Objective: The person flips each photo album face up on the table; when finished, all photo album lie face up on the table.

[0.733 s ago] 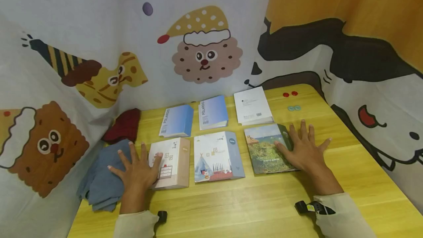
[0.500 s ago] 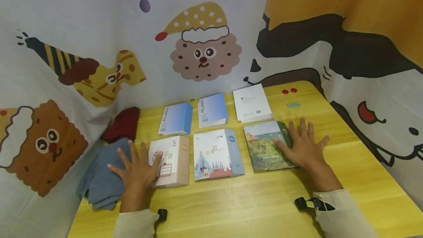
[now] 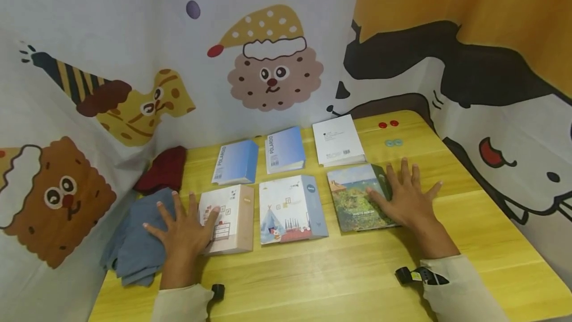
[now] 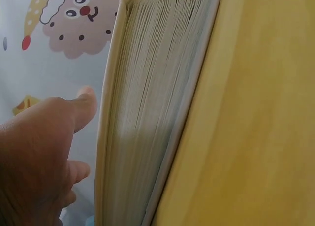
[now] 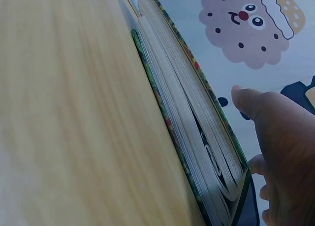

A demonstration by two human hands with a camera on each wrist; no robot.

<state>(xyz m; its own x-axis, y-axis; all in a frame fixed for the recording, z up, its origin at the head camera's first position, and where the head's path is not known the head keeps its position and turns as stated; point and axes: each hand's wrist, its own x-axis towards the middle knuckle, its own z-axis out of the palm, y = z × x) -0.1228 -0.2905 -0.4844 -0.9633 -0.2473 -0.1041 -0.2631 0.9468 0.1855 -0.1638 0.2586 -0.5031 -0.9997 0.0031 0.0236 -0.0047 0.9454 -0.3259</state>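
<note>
Setting: a yellow wooden surface (image 3: 339, 272) boxed in on three sides by curtains printed with cartoon biscuits and a dog.

Books: six lie flat in two rows of three, each apart from its neighbours, laid out so that every cover shows.

Left hand (image 3: 185, 230): fingers spread and straight, palm down; the thumb and nearest fingers rest on the left edge of the pale pink book (image 3: 228, 220), the near-left one of the six. The grip is flat, not pinching. In the left wrist view the thumb lies along the cover above the page edges (image 4: 142, 113).

Right hand (image 3: 404, 202): likewise spread flat, palm down, resting on the right side of the landscape photo album (image 3: 357, 198), the near-right book. It looks like steadying pressure, not lifting. The right wrist view shows the album's green floral cover edge and its thick leaves (image 5: 197, 132).

Between the hands: a white book with a tent drawing (image 3: 290, 210), untouched.

Far row: two blue books (image 3: 237, 162) (image 3: 286, 149) lettered POLAROID on the spine, and a white book (image 3: 337, 140) lying back cover up, a barcode showing.

Cloths: a blue-grey folded cloth (image 3: 134, 242) lies just left of the left hand, touching it; a dark red cloth (image 3: 163, 169) sits behind it by the curtain.

Small things: two red dots (image 3: 388, 124) and two pale blue ones (image 3: 394, 142) lie past the album.

Containers: none visible; nothing holds anything else.
</note>
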